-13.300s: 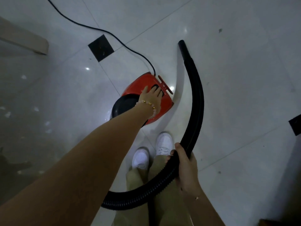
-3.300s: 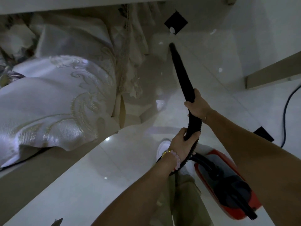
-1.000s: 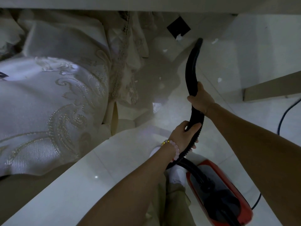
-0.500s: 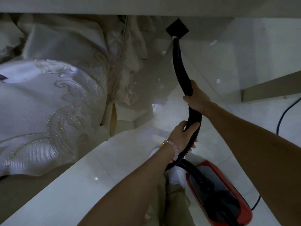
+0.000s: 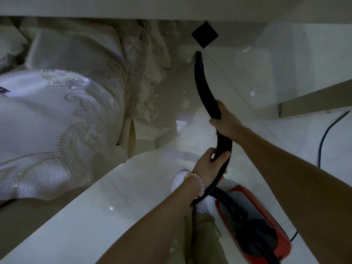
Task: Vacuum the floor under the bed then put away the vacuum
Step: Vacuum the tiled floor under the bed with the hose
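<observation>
A black vacuum hose (image 5: pixel 204 88) curves up from the red and black vacuum body (image 5: pixel 255 223) at the bottom right. Its nozzle tip rests on the white tiled floor (image 5: pixel 234 77) just below a black square tile inset. My right hand (image 5: pixel 225 121) grips the hose partway along its smooth front section. My left hand (image 5: pixel 208 164), with a bead bracelet on the wrist, holds the ribbed part just behind. The bed (image 5: pixel 57 115), covered in an embroidered cream spread with a lace skirt, fills the left side.
Small white scraps (image 5: pixel 252 93) lie on the floor right of the hose. A beige furniture base (image 5: pixel 312 101) juts in at the right. A dark power cord (image 5: pixel 325 136) runs along the floor there. My white shoes (image 5: pixel 180 180) stand beside the vacuum body.
The nozzle tip has drawn back a little from the black tile inset toward me. Both hands keep their grip on the hose. The vacuum body stays in place.
</observation>
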